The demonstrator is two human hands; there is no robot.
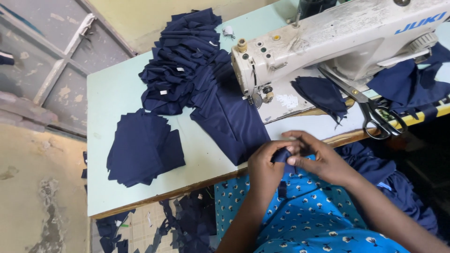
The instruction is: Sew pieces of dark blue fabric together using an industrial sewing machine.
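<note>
Both my hands meet at the near edge of the pale green table [112, 93]. My left hand [263, 165] and my right hand [318, 157] together pinch a small navy fabric piece [282, 156] between the fingertips. A short strip of the same cloth [282, 189] hangs below it over my blue patterned lap. Just beyond my hands lies a long folded navy cloth [229, 115] that reaches under the needle of the white sewing machine [337, 37].
A flat stack of navy cut pieces [143, 147] lies at the left, a larger heap [185, 56] behind it. Black scissors [375, 112] rest right of the machine beside more navy cloth [408, 84]. Fabric scraps [187, 225] litter the floor below.
</note>
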